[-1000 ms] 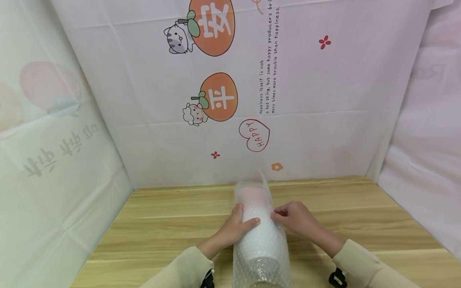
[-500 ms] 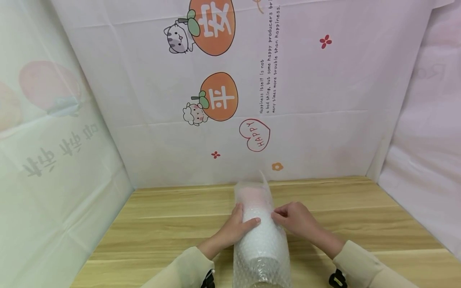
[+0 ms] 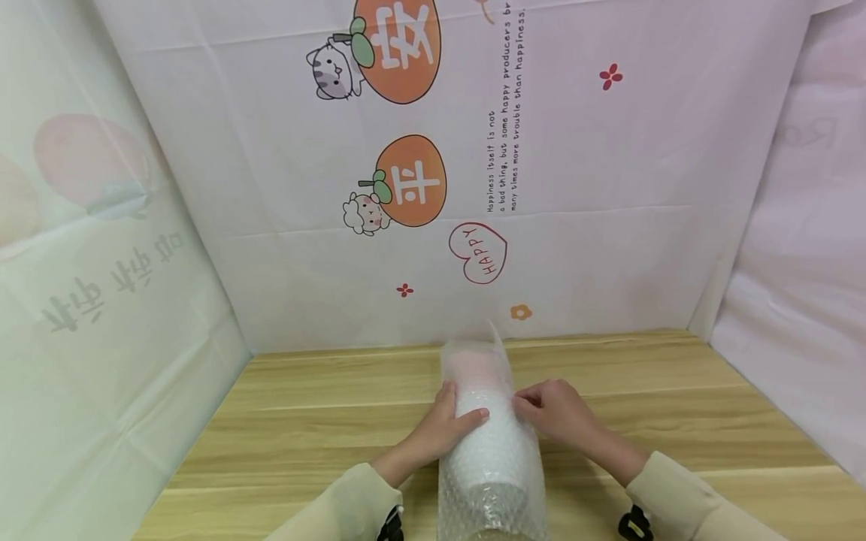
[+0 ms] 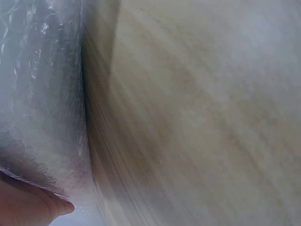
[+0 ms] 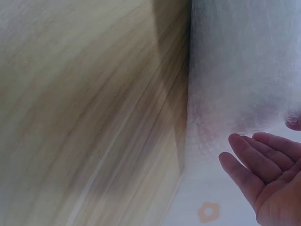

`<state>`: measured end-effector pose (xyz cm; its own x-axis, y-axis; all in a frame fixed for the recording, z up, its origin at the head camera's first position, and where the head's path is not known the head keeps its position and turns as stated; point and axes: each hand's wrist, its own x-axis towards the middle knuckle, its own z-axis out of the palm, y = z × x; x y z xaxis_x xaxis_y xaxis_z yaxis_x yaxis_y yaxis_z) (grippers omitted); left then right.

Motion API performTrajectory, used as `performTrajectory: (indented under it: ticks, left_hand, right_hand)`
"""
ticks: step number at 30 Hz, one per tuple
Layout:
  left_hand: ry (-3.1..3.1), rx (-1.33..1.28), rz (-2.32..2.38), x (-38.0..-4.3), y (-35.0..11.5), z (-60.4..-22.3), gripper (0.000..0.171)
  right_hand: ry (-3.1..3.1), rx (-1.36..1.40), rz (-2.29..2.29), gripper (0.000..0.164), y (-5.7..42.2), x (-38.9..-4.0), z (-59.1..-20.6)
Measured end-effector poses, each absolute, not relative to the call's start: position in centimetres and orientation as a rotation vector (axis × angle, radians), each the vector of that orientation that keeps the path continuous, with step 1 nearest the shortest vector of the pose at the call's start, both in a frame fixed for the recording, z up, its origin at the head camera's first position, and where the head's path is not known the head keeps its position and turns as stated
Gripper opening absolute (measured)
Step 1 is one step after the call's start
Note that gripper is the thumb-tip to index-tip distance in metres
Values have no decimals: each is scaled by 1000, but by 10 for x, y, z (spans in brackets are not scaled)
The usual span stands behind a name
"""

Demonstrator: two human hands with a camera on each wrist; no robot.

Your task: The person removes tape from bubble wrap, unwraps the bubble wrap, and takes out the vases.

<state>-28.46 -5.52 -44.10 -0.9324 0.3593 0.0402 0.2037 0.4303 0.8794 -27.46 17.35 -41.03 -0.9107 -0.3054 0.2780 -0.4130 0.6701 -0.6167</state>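
Note:
A long bundle in clear bubble wrap (image 3: pixel 490 458) lies lengthwise on the wooden table, whitish inside and pinkish towards its far end. My left hand (image 3: pixel 440 430) grips it from the left, with the thumb over its top. In the left wrist view, one finger (image 4: pixel 42 205) lies along the wrap. On the bundle's right side, my right hand (image 3: pixel 558 409) pinches at the wrap with thumb and forefinger. The right wrist view shows this hand's other fingers (image 5: pixel 242 172) loosely extended below the wrap (image 5: pixel 240 61). What is inside the wrap is blurred by it.
The wooden table (image 3: pixel 318 421) ends against a white printed cloth (image 3: pixel 588 255) at the back. More white cloth hangs at the left (image 3: pixel 88 361) and right sides. A loose tip of wrap stands up at the bundle's far end.
My right thumb and fingertips have shifted very slightly to the right along the wrap's side. The left hand and the bundle look still.

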Motion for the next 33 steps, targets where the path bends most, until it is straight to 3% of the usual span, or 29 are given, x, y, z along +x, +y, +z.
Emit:
performTrajectory:
  ticks: [22,33]
  left_hand:
    - [2509,498,1535,-283,-57,-440,102]
    - [2519,506,1532,-286,-57,-442,102]
  right_hand:
    - [-2728,611,1158,26,180,-274,-408]
    - [-2753,494,1205,32,178,-275,-406]
